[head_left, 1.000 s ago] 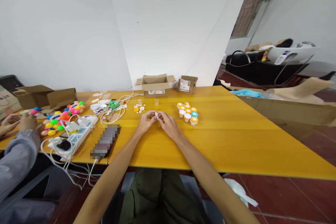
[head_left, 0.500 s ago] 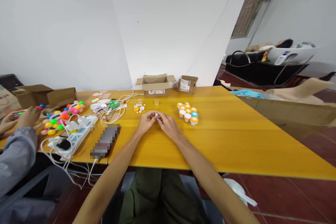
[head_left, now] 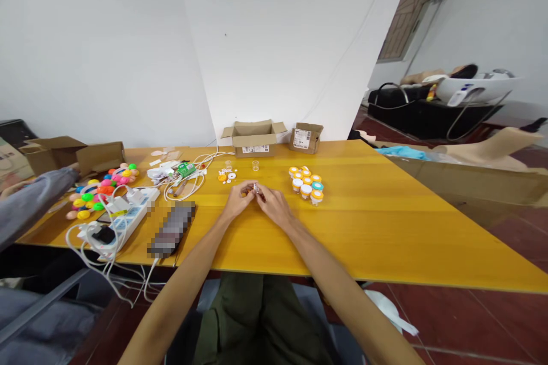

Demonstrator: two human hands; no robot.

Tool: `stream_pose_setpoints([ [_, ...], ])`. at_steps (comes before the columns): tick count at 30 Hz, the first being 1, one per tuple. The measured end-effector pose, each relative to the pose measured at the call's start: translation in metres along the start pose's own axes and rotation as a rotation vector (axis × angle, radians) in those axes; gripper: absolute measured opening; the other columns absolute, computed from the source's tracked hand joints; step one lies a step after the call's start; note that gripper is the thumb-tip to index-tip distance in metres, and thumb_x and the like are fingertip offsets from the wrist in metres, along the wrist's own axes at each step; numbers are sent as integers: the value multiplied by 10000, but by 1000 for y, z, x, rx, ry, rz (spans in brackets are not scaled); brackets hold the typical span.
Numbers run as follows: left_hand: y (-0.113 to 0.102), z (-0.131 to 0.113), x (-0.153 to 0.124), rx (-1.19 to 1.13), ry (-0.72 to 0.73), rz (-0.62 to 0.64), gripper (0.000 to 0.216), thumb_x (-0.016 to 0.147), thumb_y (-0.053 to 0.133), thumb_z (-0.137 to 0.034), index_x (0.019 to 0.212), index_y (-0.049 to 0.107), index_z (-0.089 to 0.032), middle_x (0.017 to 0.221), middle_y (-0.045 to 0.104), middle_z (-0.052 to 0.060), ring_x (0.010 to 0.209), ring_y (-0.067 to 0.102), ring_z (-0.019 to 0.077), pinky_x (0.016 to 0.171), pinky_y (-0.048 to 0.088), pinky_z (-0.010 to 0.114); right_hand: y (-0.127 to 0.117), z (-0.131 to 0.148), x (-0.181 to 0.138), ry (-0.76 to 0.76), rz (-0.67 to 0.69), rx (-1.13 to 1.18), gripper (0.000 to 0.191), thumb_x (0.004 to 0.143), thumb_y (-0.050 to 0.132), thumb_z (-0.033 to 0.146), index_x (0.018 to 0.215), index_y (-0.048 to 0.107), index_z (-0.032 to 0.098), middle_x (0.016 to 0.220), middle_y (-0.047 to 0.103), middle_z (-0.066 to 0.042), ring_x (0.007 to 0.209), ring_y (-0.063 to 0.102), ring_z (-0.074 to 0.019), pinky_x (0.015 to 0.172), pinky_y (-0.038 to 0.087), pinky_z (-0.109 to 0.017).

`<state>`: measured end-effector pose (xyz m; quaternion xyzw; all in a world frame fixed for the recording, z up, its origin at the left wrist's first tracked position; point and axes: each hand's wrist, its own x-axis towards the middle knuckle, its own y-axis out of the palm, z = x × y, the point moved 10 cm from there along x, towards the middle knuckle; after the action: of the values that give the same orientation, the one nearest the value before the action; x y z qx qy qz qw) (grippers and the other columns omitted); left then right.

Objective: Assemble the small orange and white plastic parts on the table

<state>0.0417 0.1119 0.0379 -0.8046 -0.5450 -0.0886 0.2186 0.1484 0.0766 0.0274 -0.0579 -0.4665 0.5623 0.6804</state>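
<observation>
Holding small whitish piece (head_left: 256, 187) between both hands (head_left: 238, 199) (head_left: 275, 205) above table (head_left: 385, 222).

No word or number can be read with certainty. A white label (head_left: 256, 149) is seen on the open box (head_left: 244, 141), another label (head_left: 302, 138) on the smaller box (head_left: 313, 141); their print is too small.

The place looked like a makeshift workroom sharing space with a salon-style washing corner, judging by the long wood-toned surface (head_left: 385, 228) with its open cardboard box (head_left: 253, 140) and loaded power strip (head_left: 137, 218), plus the black shampoo bed (head_left: 422, 115), white wash basin (head_left: 492, 88) and barred window (head_left: 402, 20) beyond.
</observation>
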Motion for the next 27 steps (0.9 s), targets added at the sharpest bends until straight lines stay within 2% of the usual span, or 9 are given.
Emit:
stream_pose_setpoints([
  [6, -2, 2, 0, 13, 1, -13, 271, 792, 714, -286, 1048, 747, -204, 971, 774, 63, 879, 708, 208, 832, 560, 327, 1, -3, 1, 48, 14, 6, 295, 861, 583, 245, 1131, 696, 278, 961, 781, -68, 862, 719, -273, 762, 546, -344],
  [15, 0, 9, 2, -39, 9, 22, 346, 812, 708, -372, 1105, 746, -191, 1049, 774, 80, 904, 706, 208, 861, 558, 333, -3, 2, 1, 42, 15, -12, 343, 870, 576, 227, 1194, 679, 271, 970, 788, -42, 868, 733, -225, 788, 560, -297],
  [24, 3, 6, 3, -121, -2, 3, 327, 770, 736, -352, 1058, 753, -198, 1068, 771, 81, 926, 711, 217, 871, 553, 347, -3, 2, 1, 54, -4, -28, 335, 868, 575, 221, 1180, 690, 261, 954, 790, -58, 874, 739, -248, 790, 572, -324],
  [27, 1, 7, 3, -125, -15, -19, 321, 755, 745, -324, 1048, 757, -193, 1008, 779, 74, 907, 708, 210, 847, 552, 327, -5, 1, 1, 41, -26, -12, 345, 865, 582, 225, 1190, 686, 277, 948, 790, -48, 860, 737, -234, 787, 568, -310],
])
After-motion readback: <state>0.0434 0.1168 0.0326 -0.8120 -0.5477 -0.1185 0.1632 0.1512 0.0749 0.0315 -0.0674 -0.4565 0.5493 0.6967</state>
